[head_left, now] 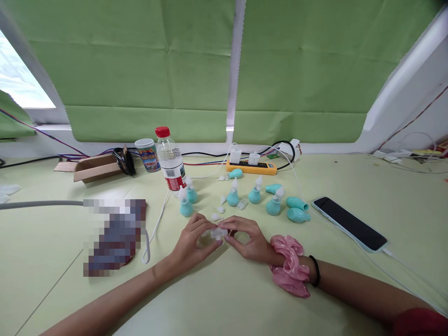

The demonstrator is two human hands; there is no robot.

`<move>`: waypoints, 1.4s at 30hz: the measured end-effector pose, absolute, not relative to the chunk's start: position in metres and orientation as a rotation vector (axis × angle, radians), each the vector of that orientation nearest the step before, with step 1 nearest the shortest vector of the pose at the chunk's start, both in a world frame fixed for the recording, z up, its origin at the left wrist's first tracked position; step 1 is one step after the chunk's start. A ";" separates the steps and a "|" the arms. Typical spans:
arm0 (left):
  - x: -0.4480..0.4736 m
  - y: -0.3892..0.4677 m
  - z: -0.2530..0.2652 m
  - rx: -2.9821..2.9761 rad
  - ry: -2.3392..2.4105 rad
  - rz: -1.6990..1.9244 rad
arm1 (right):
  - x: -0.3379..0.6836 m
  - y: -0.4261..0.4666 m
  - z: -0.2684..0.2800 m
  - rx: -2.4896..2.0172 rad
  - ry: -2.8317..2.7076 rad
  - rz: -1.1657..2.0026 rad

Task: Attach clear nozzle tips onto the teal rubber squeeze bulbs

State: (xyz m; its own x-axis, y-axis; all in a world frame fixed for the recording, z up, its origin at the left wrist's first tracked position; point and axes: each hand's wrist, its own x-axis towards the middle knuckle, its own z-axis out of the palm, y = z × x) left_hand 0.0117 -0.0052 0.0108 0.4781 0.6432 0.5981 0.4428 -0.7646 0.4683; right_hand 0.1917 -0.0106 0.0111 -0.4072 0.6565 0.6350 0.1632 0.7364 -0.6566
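Observation:
Between my two hands is a small clear plastic piece (219,233), pinched at both ends just above the table. My left hand (194,240) grips its left side with thumb and fingers. From the right, my right hand (247,238) closes on the other side; a pink scrunchie (287,266) circles that wrist. Just beyond my fingers lie a small translucent nozzle (217,217) and other loose clear parts. Several turquoise bulbs with clear tips stand behind, among them one bulb (233,198) in the middle and another (186,207) at the left. Loose turquoise bulbs (297,214) lie to the right.
A water bottle (170,163) with a red cap and a patterned cup (148,156) stand at the back left, beside an open cardboard box (100,170). A yellow power strip (252,168) lies at the back. On the right, a phone (350,224) trails a white cable.

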 end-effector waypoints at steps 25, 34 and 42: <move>0.009 -0.009 0.008 2.706 0.942 1.053 | 0.194 -0.008 0.008 -0.687 -1.965 0.701; 0.010 -0.007 0.006 2.661 0.874 1.130 | 0.193 -0.010 0.010 -0.660 -1.975 0.637; 0.010 -0.011 0.008 2.757 0.867 1.059 | 0.192 -0.004 0.014 -0.744 -1.944 0.530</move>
State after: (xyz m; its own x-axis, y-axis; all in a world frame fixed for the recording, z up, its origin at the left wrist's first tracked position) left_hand 0.0095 -0.0109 0.0079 0.6052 0.5259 0.5976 0.4820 -0.8395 0.2507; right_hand 0.1917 -0.0044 0.0142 -0.3603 0.6914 0.6262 0.2776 0.7203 -0.6357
